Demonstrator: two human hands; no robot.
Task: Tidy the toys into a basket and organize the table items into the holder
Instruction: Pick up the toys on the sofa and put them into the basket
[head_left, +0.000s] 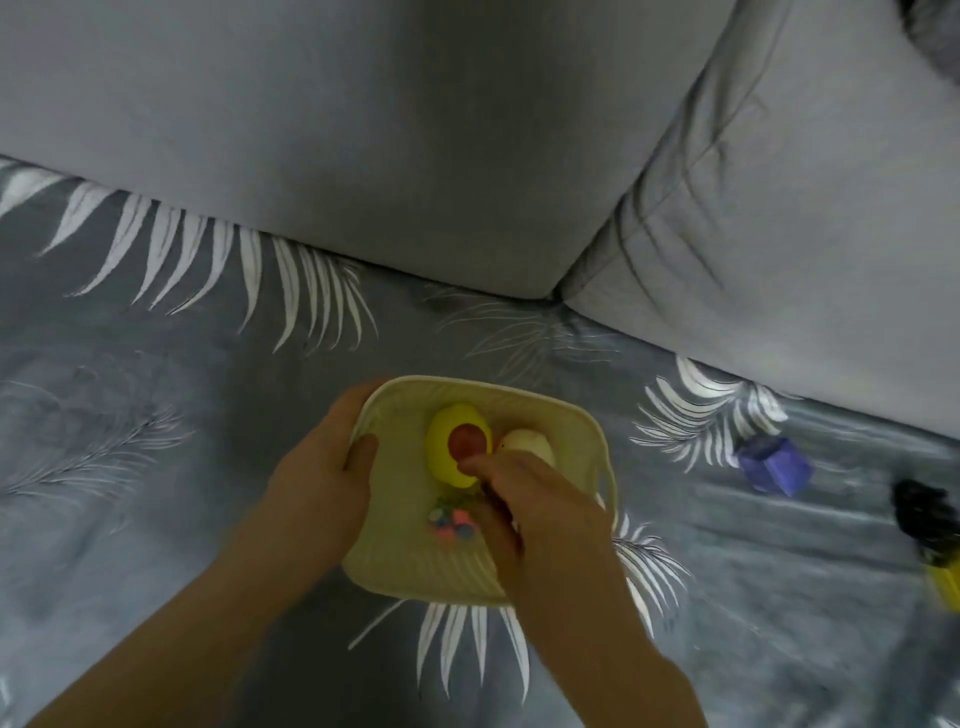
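A cream woven basket (563, 415) sits on the grey leaf-patterned sofa cover. Inside lie a yellow avocado-shaped toy with a red pit (457, 441), a pale rounded toy (527, 441) and a small toy with pink and blue beads (449, 517). My left hand (324, 473) grips the basket's left rim, thumb hooked inside. My right hand (540, 514) reaches down into the basket, fingers curled over the toys; what they hold is hidden.
A purple block toy (774, 465) lies on the cover to the right. A blurred black toy (927, 514) and a yellow one (948, 582) sit at the right edge. Grey sofa back cushions (415, 156) rise behind the basket.
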